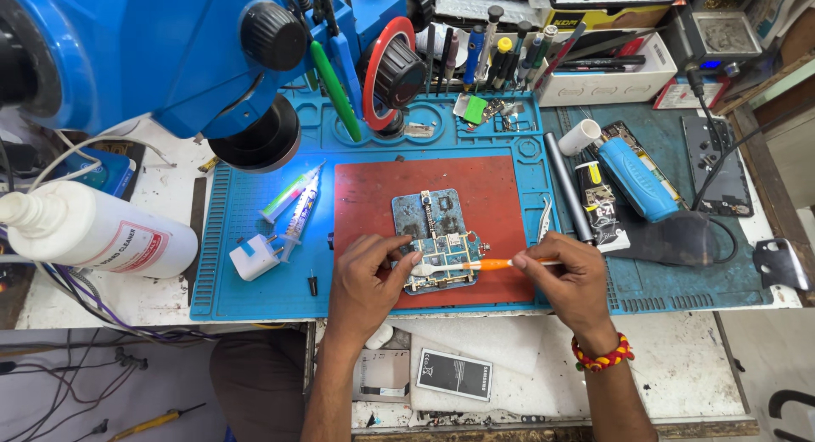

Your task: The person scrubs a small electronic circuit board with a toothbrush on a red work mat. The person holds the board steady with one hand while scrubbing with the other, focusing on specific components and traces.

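Observation:
A phone circuit board lies on a metal holder plate on a red mat. My left hand rests on the board's left edge, fingertips pinching and steadying it. My right hand grips an orange-handled brush whose white head touches the lower left part of the board. A red and yellow bead bracelet circles my right wrist.
A blue microscope hangs over the blue work mat. A white spray bottle, two syringes, a white plug, tweezers, a blue tool, racked screwdrivers and a phone battery lie around.

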